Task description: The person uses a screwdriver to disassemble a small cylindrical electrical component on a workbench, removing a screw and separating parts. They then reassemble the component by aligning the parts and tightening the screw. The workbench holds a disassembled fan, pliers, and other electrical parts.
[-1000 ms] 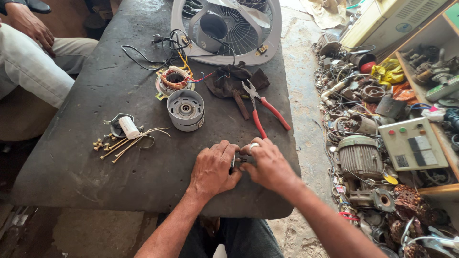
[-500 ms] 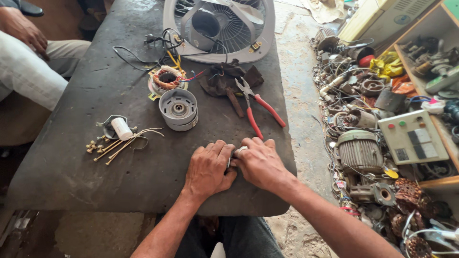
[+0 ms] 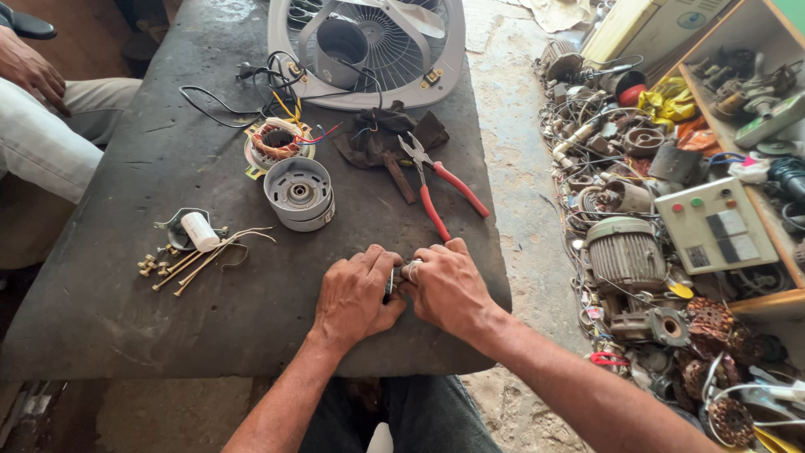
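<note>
Dark small part [image 3: 392,281], both hands gripping

I sit at a dark, scuffed worktable [image 3: 109,310] with rounded corners, its top dull grey and scratched. Beyond its right edge the floor [image 3: 520,210] is bare, pale concrete, gritty and stained. Along that side a heap of scrap motors and wire [image 3: 625,252] lies against a low wooden shelf [image 3: 759,298] crowded with parts. At my left another person's pale trouser leg [image 3: 46,143] shows beside the table, over what looks like brown earth or floor, though I cannot tell which. Daylight falls evenly, soft and warm, with no hard shadows.
</note>
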`<action>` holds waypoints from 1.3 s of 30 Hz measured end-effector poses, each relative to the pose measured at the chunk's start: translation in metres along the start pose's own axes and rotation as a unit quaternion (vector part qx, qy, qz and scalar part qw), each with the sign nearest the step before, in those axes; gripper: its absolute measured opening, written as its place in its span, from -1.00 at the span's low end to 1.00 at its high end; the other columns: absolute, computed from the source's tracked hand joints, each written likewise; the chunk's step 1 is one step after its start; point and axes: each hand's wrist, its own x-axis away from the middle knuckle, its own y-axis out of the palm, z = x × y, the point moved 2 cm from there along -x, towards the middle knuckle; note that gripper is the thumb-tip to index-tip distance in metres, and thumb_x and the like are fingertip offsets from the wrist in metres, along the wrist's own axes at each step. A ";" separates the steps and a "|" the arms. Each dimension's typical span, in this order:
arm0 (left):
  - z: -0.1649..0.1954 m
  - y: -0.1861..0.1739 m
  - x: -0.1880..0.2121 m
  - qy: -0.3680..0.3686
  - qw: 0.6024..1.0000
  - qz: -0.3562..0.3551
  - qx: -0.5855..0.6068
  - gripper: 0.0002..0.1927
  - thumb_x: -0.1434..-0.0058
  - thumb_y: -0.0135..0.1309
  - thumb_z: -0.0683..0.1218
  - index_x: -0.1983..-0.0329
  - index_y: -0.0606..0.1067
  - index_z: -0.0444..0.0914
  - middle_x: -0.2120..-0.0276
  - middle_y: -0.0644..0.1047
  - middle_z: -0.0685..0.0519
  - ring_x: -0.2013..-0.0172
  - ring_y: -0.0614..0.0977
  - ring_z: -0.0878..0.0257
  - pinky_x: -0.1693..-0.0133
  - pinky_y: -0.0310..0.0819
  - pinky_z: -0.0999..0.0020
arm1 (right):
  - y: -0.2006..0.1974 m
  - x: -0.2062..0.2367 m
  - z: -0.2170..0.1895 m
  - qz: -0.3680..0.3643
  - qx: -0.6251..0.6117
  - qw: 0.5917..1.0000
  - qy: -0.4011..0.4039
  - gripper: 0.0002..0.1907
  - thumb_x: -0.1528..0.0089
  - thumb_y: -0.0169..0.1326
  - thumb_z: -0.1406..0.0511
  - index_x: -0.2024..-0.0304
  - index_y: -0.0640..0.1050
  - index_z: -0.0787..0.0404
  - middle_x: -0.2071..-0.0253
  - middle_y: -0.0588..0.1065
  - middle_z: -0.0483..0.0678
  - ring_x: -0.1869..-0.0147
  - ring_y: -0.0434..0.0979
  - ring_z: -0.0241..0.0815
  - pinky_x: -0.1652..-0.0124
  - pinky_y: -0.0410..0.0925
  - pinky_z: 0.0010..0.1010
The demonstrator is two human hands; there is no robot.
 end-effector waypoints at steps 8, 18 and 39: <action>-0.001 0.000 0.001 -0.019 1.000 -0.014 0.020 -0.60 0.12 0.29 -0.07 0.18 0.49 -0.18 0.31 0.53 0.03 0.32 0.64 0.07 0.30 0.50 0.12 | 0.004 0.015 -0.007 0.081 0.031 0.996 -0.011 -0.89 -0.13 0.26 0.25 0.33 0.67 0.14 0.38 0.53 -0.13 0.17 0.54 -0.15 0.03 0.24 -0.25; -0.001 -0.005 0.000 -0.009 0.999 0.001 0.048 -0.57 0.16 0.28 -0.08 0.17 0.50 -0.21 0.30 0.53 0.01 0.28 0.64 0.01 0.27 0.50 0.09 | 0.009 0.026 -0.013 0.174 -0.060 0.979 0.089 -0.59 0.06 0.38 0.29 0.14 0.67 0.17 0.18 0.59 -0.04 0.00 0.53 -0.08 -0.03 0.21 -0.19; -0.005 -0.006 0.001 -0.015 0.998 -0.007 0.066 -0.54 0.21 0.23 -0.11 0.16 0.54 -0.23 0.26 0.55 0.03 0.29 0.66 0.06 0.27 0.53 0.15 | 0.016 0.027 -0.012 0.170 -0.013 0.985 0.012 -0.74 -0.15 0.27 0.20 0.16 0.64 0.16 0.13 0.56 -0.07 -0.10 0.47 -0.07 -0.06 0.13 -0.09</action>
